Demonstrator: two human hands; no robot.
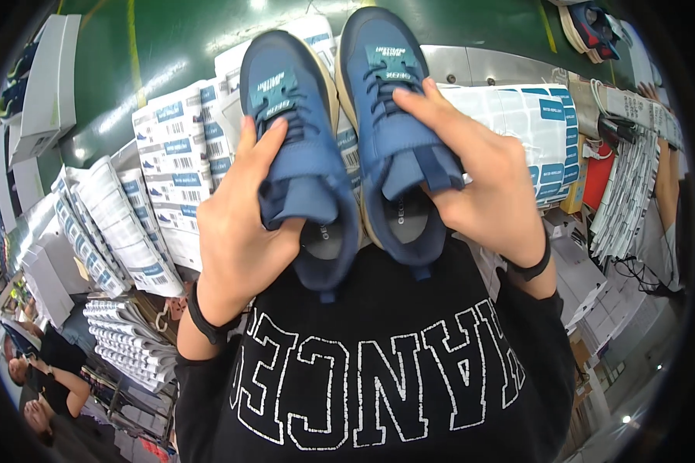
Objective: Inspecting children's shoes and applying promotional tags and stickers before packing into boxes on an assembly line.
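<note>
your left hand [235, 239] grips left blue shoe [301, 154], fingers wrapped over its strap | your right hand [483, 185] clasps right blue shoe [398, 139] likewise | pair centre frame, side by side, toes away, openings facing you, likely for matching | flat shoebox stacks [170, 162] behind, upper left

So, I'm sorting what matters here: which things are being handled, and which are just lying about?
In hand:
left hand gripping the left dark-blue strap sneaker
right hand gripping the right dark-blue strap sneaker

Lying about:
flat white label-printed cartons
white boxes
another shoe pair
</note>
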